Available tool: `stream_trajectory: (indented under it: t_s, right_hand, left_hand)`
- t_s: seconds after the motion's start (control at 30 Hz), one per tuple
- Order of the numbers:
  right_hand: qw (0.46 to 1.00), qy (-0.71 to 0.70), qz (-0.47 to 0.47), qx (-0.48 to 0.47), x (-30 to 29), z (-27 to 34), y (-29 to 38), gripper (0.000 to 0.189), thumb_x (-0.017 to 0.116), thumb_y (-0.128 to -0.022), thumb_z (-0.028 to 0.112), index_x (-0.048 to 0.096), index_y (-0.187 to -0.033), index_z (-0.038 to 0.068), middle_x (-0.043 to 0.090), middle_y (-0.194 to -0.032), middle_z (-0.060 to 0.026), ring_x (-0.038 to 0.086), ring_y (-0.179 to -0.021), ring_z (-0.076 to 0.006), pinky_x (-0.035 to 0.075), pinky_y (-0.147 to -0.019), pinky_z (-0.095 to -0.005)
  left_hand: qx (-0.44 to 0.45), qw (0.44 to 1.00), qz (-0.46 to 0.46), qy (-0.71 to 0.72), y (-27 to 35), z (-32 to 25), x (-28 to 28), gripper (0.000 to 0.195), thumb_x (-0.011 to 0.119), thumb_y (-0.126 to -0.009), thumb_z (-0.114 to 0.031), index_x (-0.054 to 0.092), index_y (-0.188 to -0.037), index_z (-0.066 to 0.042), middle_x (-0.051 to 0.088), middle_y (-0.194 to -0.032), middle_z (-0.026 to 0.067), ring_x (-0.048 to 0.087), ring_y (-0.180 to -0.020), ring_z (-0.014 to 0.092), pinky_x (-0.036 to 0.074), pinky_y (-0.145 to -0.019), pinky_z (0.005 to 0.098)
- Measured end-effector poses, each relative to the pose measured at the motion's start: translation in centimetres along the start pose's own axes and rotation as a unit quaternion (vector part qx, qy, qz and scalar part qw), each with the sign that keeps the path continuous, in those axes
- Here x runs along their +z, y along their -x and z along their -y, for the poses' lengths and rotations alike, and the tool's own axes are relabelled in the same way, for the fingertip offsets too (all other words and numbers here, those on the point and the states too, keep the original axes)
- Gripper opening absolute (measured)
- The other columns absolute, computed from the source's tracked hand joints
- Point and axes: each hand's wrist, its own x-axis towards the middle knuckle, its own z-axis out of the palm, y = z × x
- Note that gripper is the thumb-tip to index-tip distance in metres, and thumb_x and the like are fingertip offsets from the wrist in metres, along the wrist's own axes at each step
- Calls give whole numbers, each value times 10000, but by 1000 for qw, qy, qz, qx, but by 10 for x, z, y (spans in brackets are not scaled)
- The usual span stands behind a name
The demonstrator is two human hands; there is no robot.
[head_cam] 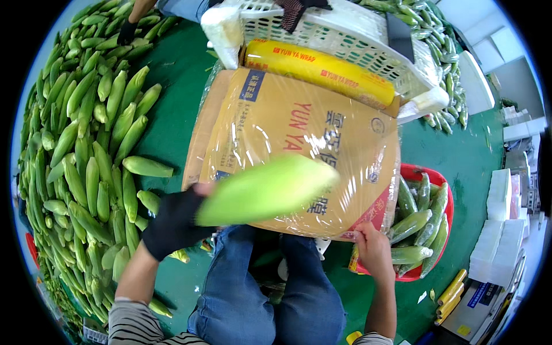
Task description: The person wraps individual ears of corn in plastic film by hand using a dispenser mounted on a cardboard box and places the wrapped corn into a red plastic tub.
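Observation:
My left hand (181, 222), in a black fingerless glove, grips one end of an ear of corn in its green husk (267, 189), blurred and held over a cardboard sheet (276, 125). Clear plastic film covers the sheet, which lies above my knees. Bare, my right hand (373, 246) pinches the film at the sheet's near right corner. A yellow roll of plastic wrap (319, 71) lies across the sheet's far edge.
Husked corn (86, 172) is heaped on the green floor (172, 86) at left. At right, a red basket (450, 207) holds film-wrapped ears. Behind the roll stands a white plastic crate (327, 26). A co-worker's gloved hand (127, 32) touches the heap. More wrapped corn (450, 73) lies at upper right.

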Motion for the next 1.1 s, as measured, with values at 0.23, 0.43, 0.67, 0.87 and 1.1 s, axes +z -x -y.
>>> stream_trajectory:
  t_s: [0.23,0.43,0.67,0.87,1.1]
  right_hand:
    - [920,-391,10,-17,-44,36,20,26,522,-910,15,533,-897,-5,662,-875,-166,654,-742,-208,527,-683,-300]
    - [968,-35,-108,-222,5,50,-75,417,687,-803,212,547,-1145,20,556,-1188,-166,511,-1114,-336,407,-949,-420]
    - [954,74,-210,-203,16,60,-119,331,666,-790,324,632,-993,65,550,-934,-115,568,-888,-300,482,-716,-395]
    - [922,108,-225,-295,8,58,-139,288,637,-803,372,646,-885,97,574,-846,-56,566,-790,-273,498,-658,-386]
    - [985,136,99,-44,-8,99,-115,244,547,-888,319,595,-922,82,615,-818,-93,610,-834,-293,511,-628,-407]
  left_hand:
    - [108,960,256,-30,-110,-16,39,701,614,-840,-371,286,-1454,-294,635,-1045,136,657,-761,316,530,-651,377]
    - [-11,976,219,-9,-110,-29,36,690,611,-836,-442,338,-1436,-234,667,-928,167,664,-759,326,527,-702,375]
    - [-228,965,31,129,-23,7,28,508,686,-800,-244,529,-1227,-20,621,-1109,185,598,-1081,265,488,-893,385]
    - [174,981,-77,-39,-197,34,34,156,560,-848,-154,649,-908,-40,640,-763,127,639,-704,298,501,-765,343]
    - [33,971,236,-19,-139,-48,63,236,561,-804,-197,600,-992,-59,626,-720,172,646,-703,337,525,-638,435]
